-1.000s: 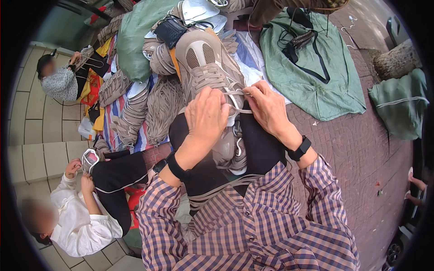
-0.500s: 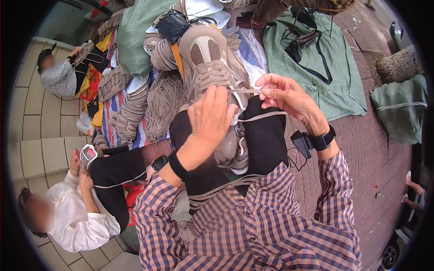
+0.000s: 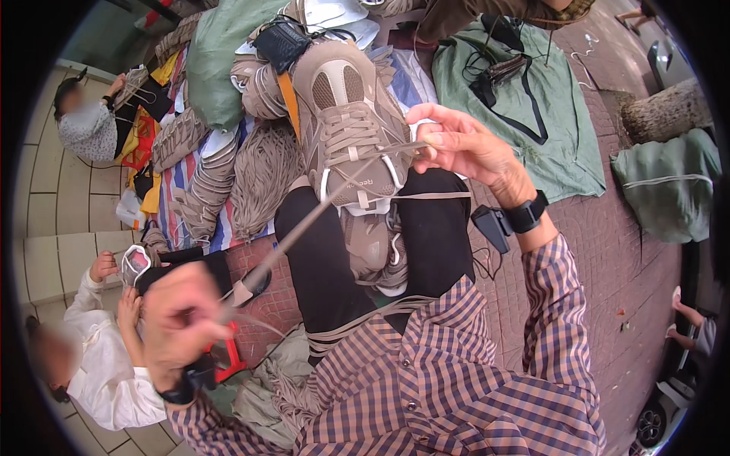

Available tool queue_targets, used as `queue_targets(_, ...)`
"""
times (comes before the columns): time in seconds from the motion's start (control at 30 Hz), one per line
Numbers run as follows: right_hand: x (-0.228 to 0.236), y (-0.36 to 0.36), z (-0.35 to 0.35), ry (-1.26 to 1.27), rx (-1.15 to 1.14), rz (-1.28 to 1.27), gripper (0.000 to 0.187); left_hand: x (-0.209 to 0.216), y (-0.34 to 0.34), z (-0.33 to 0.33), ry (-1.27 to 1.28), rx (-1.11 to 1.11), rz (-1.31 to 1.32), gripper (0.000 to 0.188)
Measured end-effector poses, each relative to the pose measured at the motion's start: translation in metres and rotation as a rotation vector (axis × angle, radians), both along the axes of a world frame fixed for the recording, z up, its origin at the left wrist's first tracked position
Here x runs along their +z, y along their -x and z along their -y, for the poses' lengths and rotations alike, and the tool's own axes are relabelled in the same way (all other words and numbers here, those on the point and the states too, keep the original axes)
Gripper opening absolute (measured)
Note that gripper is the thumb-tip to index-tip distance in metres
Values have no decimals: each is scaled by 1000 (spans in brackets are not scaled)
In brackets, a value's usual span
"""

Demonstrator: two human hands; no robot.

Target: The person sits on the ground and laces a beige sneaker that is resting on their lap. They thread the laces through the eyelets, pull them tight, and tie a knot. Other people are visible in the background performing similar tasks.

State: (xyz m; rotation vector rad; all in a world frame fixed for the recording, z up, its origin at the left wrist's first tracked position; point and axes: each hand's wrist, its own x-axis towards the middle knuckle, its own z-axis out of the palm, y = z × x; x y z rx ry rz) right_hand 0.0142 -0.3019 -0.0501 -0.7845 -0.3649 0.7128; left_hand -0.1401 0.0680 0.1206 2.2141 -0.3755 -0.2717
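A taupe sneaker (image 3: 346, 85) rests on my lap with its toe pointing away. Flat laces criss-cross its front. My left hand (image 3: 181, 319), smeared by motion, is out at the lower left, closed on one stretch of a taupe shoelace (image 3: 304, 216). That lace runs taut and slanting over the sneaker to my right hand (image 3: 470, 152), which pinches it beside the eyelets on the right. Under the sneaker, between my black-clad thighs, sits another taupe sneaker (image 3: 368, 247), partly hidden. Several loose laces lie across my lap.
Stacked shoe uppers (image 3: 204, 182) and a heap of laces (image 3: 262, 175) lie on a striped sheet at left. A green sack (image 3: 217, 68) stands behind them. Green cloth (image 3: 566, 144) with a black strap spreads at right. Two other people sit at left; one (image 3: 122, 349) handles a shoe.
My left hand has swung from over the sneaker down to the lower left, drawing the lace out long. My right hand has shifted slightly left, still pinching.
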Motion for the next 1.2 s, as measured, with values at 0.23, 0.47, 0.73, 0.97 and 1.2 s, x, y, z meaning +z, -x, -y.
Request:
queue_targets(0.23,11,14,-38,371,-211,75,30,-50,70,-191,-356,620,-33,18)
queue_targets(0.47,5,58,-33,1033,-449,799,26,-116,58,-128,-600,395,-28,14)
queue_targets(0.73,2,83,-19,1157,-423,1002,16,-150,-49,60,6,319,401,36)
queue_targets(0.97,21,72,10,821,-237,188,27,-133,-58,70,-76,210,196,12)
queue_targets(1.2,0,63,44,574,-227,-60,25,-150,-64,-1,645,253,-577,12)
